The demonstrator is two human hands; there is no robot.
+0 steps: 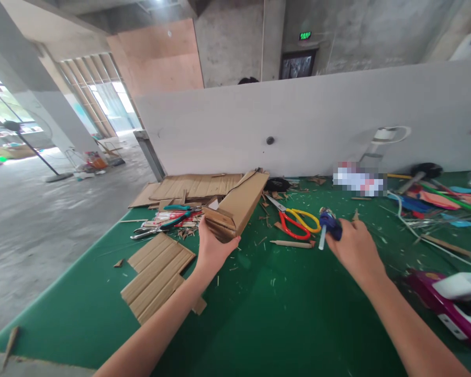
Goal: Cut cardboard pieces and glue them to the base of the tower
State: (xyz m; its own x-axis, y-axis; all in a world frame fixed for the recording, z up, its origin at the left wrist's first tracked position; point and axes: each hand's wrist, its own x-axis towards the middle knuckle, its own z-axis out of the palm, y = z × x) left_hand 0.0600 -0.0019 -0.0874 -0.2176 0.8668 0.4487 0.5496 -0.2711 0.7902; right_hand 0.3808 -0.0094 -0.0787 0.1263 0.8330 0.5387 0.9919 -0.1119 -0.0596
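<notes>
My left hand (pixel 215 247) grips the near end of a long, narrow cardboard box (pixel 245 199), tilted with its far end toward the white panel. Closed around a blue hot glue gun (pixel 330 225) is my right hand (pixel 355 248); a pale glue stick sticks out of the gun toward me. Just left of the gun lie scissors (pixel 298 222) with one red and one yellow handle. A thin brown stick (pixel 292 244) rests below them. Cut flat cardboard (pixel 163 277) lies left of my left forearm. The inside of the box is mostly hidden.
Teal-handled pliers (pixel 176 214) lie among scraps on the green table (pixel 267 324). More flat cardboard (pixel 200 186) rests against the white panel (pixel 298 120). At right are a purple-and-white iron (pixel 447 303), a white cable (pixel 404 214) and a pile of strips.
</notes>
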